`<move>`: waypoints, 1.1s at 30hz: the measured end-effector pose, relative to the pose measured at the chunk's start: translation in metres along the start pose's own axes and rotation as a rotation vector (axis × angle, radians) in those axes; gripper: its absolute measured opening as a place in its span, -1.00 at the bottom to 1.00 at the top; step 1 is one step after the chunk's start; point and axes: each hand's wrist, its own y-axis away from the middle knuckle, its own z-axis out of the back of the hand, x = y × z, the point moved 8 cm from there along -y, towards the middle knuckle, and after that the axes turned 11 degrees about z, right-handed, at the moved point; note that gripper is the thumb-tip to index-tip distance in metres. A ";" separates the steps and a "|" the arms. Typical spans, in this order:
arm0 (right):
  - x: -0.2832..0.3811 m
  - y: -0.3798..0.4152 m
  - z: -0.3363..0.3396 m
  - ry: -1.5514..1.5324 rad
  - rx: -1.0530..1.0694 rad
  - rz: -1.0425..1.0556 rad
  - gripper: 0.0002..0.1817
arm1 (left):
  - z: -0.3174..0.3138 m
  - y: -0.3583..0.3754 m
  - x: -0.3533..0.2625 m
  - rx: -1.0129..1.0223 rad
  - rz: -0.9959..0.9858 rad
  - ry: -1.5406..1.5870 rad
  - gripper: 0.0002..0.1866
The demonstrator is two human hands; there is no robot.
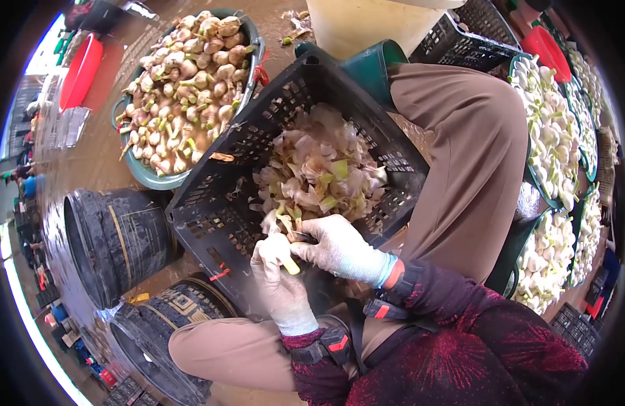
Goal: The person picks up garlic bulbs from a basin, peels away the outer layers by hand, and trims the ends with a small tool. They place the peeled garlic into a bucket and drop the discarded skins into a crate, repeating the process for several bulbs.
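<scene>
In my gloved left hand (pixel 280 287) is a white garlic bulb (pixel 274 249), its cut green stem (pixel 291 266) pointing down. The fingers are closed around it. My gloved right hand (pixel 343 250) is closed against the bulb's side, gripping what looks like a small knife (pixel 302 237), mostly hidden by the fingers. Loose strips of skin (pixel 285 220) hang by the fingertips. Both hands are over the near edge of a black plastic crate (pixel 221 196), which contains a heap of papery garlic skins (pixel 319 162).
A green tub (pixel 157 179) of unpeeled garlic bulbs stands beyond the crate. Two black buckets (pixel 123 237) lie to the left. Baskets of white peeled garlic (pixel 546 128) line the right side. A pale bin (pixel 366 27) and another black crate (pixel 468 40) stand at the back.
</scene>
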 end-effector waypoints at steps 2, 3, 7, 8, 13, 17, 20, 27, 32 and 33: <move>-0.004 -0.001 -0.003 0.108 -0.017 0.036 -0.68 | 0.005 0.004 0.004 -0.091 0.037 0.001 -0.61; -0.002 -0.001 -0.002 0.220 -0.032 0.086 -0.67 | 0.005 0.006 0.006 -0.092 0.046 0.004 -0.61; -0.017 0.000 -0.010 -0.389 -0.041 -0.173 -0.63 | 0.002 0.006 0.004 -0.054 0.101 0.128 -0.59; -0.012 0.000 -0.009 -0.324 -0.023 -0.104 -0.64 | 0.002 0.007 0.002 -0.068 0.098 0.131 -0.58; 0.014 0.001 -0.006 0.155 0.017 0.154 -0.72 | -0.006 0.012 -0.014 -0.042 -0.062 -0.133 -0.69; 0.000 -0.001 -0.013 -0.176 -0.014 -0.027 -0.77 | -0.006 0.011 -0.008 0.035 -0.014 0.089 -0.67; -0.004 0.005 -0.018 -0.729 0.001 -0.269 -0.77 | 0.001 0.012 -0.009 -0.040 -0.002 0.158 -0.66; 0.015 0.000 -0.006 0.260 0.050 0.057 -0.71 | 0.001 0.015 -0.009 -0.019 -0.018 0.006 -0.62; 0.000 -0.002 -0.009 -0.482 -0.049 -0.132 -0.63 | -0.006 0.013 -0.009 -0.031 0.057 0.024 -0.55; -0.004 0.001 -0.009 -0.458 -0.037 -0.173 -0.63 | -0.004 0.015 -0.007 -0.055 0.094 -0.034 -0.50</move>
